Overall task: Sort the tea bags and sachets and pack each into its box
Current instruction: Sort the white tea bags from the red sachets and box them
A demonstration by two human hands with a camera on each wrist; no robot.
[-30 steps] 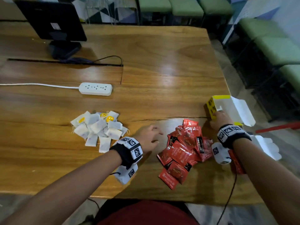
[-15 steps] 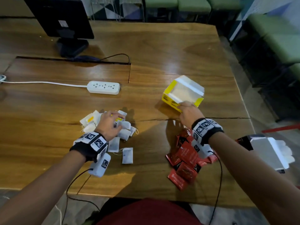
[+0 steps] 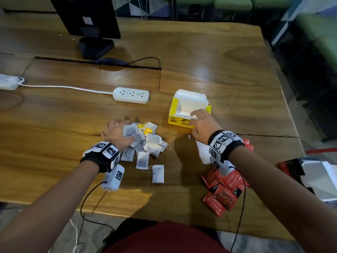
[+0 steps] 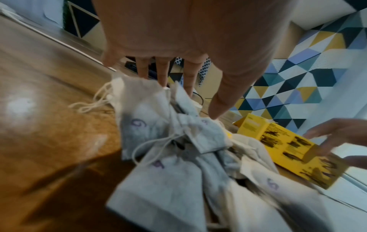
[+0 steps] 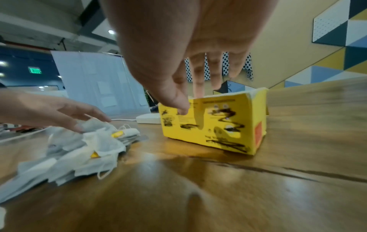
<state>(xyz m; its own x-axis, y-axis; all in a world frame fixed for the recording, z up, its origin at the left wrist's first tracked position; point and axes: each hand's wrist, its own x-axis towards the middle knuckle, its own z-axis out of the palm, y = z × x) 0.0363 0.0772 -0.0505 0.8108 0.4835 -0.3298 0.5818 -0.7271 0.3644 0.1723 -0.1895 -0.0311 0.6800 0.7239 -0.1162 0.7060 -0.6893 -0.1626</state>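
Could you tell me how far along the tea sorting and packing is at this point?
Sorting looks done: tea bags form one pile, red sachets another. In hand: the left hand is on the tea bags, the right hand at the open yellow box. Left: all packing; the box looks empty.

The white paper tea bags, with strings and yellow tags, lie in a loose overlapping heap on the table. Two bags lie apart at the heap's near edge. Some bags carry purple handwritten marks. The yellow cardboard box stands upright just right of the heap, with its top open, a white interior and black scribbles on its near face. The red foil sachets lie piled at the near right.
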